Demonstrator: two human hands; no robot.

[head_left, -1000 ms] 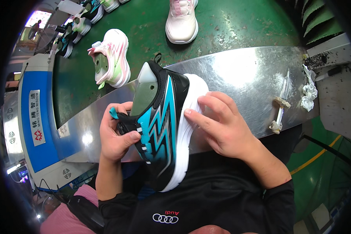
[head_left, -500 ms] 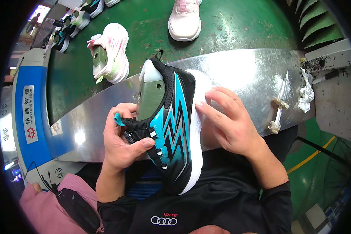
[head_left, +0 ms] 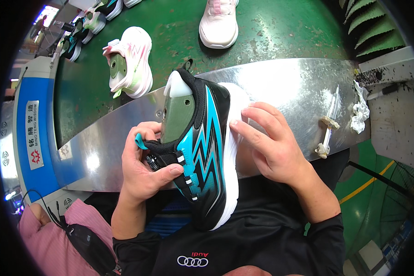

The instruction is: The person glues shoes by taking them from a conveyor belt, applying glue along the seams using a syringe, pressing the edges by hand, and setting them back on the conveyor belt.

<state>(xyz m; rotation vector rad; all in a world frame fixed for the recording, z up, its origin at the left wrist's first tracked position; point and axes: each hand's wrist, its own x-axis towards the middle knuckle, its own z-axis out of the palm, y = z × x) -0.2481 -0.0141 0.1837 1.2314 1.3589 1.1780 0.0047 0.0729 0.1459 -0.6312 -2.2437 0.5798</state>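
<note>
A black and turquoise sneaker (head_left: 207,138) with a thick white sole (head_left: 230,175) is tilted on its side in front of my body, its heel pointing away. An olive-green shoe last (head_left: 177,117) with a white top fills its opening. My left hand (head_left: 145,165) is closed around the tongue and lace area, thumb on the upper and fingers behind. On the sole's side near the heel rest the fingertips of my right hand (head_left: 271,142). Its index and middle fingers are stretched out; the thumb is hidden.
Past the metal ledge (head_left: 110,138), a green conveyor belt (head_left: 175,37) carries a white-pink shoe (head_left: 135,62) and a pale pink shoe (head_left: 218,25). More shoes (head_left: 94,23) stand far left. A small brush (head_left: 325,138) and crumpled tissue (head_left: 360,110) lie right. Someone's pink sleeve (head_left: 46,234) is lower left.
The person in pink at the lower left has shifted slightly left. My hands and the sneaker stay almost exactly in place.
</note>
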